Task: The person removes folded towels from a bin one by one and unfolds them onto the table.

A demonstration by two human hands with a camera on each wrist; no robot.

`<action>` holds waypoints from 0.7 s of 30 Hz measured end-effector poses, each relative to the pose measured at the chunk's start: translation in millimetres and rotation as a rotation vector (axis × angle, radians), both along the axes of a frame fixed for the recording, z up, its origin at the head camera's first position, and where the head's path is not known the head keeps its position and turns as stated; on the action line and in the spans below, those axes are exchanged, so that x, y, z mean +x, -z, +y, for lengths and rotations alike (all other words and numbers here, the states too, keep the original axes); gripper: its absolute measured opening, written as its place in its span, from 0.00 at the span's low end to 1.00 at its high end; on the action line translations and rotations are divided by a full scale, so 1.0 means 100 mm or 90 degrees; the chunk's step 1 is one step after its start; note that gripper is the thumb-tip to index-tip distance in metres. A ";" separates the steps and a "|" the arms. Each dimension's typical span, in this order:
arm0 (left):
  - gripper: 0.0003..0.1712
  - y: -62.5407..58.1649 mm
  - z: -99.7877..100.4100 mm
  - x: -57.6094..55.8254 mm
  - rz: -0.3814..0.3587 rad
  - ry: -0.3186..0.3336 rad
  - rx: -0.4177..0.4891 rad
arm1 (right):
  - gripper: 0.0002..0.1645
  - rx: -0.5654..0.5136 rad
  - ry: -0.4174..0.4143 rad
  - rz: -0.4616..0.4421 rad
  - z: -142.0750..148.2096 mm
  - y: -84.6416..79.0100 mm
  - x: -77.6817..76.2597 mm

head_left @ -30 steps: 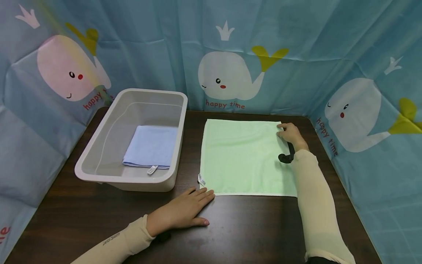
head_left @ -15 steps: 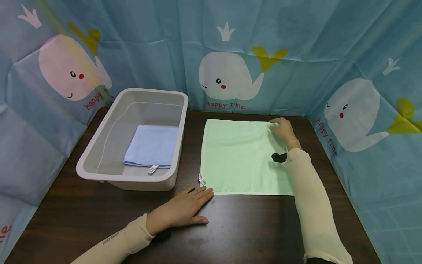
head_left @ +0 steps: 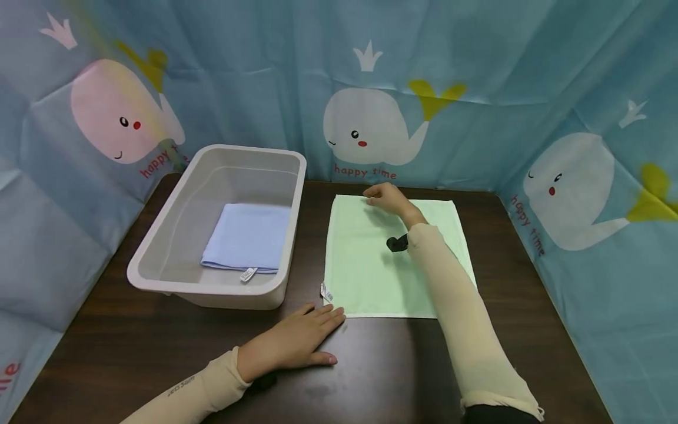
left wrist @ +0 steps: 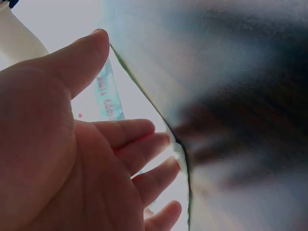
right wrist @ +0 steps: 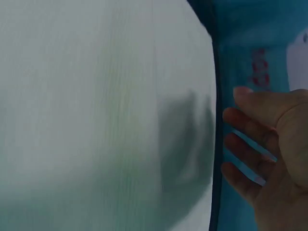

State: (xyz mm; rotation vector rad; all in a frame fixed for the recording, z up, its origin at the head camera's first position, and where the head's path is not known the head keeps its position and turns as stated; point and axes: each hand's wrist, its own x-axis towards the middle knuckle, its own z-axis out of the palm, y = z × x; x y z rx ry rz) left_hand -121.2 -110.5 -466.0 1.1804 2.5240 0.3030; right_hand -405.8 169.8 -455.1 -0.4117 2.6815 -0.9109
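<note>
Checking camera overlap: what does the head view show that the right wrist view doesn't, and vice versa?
Head only: the grey tub, the folded blue cloth inside it, and the left hand at the near-left corner of the green cloth.
Right wrist only: the palm side of the right hand; the head view shows its back.
Both: the right hand, part of the green cloth, the printed blue curtain.

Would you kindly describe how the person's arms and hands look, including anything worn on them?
The left hand and right hand are ungloved. The left sleeve is cream, with small dark lettering. The right sleeve is also cream, with black fabric showing at its upper end. A small, rounded black piece juts out near its cuff.
</note>
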 end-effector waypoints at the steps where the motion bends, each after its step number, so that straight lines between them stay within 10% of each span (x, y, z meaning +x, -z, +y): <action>1: 0.45 0.00 0.00 0.01 -0.002 0.001 -0.002 | 0.25 0.010 -0.011 0.001 -0.09 0.02 -0.02; 21: 0.44 -0.01 -0.03 0.03 0.003 0.009 -0.013 | 0.13 0.098 0.028 0.211 -0.93 0.17 -0.20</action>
